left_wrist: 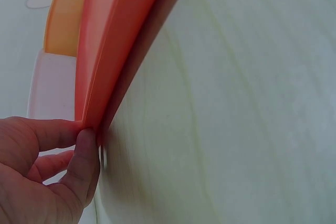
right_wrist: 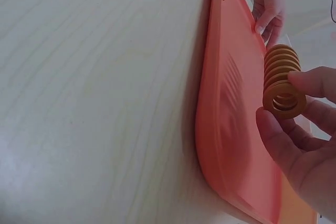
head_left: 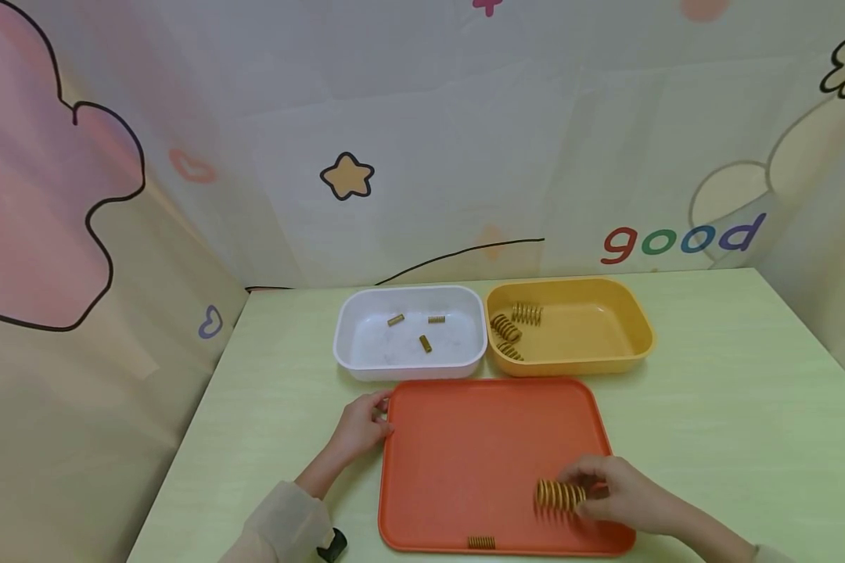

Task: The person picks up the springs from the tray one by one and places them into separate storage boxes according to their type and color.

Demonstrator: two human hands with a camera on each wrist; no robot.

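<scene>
My right hand (head_left: 627, 496) holds a large golden spring (head_left: 559, 496) by its right end, over the lower right of the orange-red tray (head_left: 493, 461). In the right wrist view, thumb and fingers grip the near end of the spring (right_wrist: 282, 80), its round opening facing the camera. The spring's shadow falls on the tray. At the tray's upper left, my left hand (head_left: 361, 424) pinches the rim; the left wrist view has thumb and finger at the tray's edge (left_wrist: 107, 40). A small spring (head_left: 482, 542) lies by the tray's front edge.
Behind the tray stands a white bin (head_left: 411, 373) with 3 small springs inside. Touching its right side is a yellow bin (head_left: 577, 366) with 3 larger springs at its left end. A dark object (head_left: 332, 545) shows beside the left sleeve. A printed cloth (head_left: 429, 156) hangs behind the table.
</scene>
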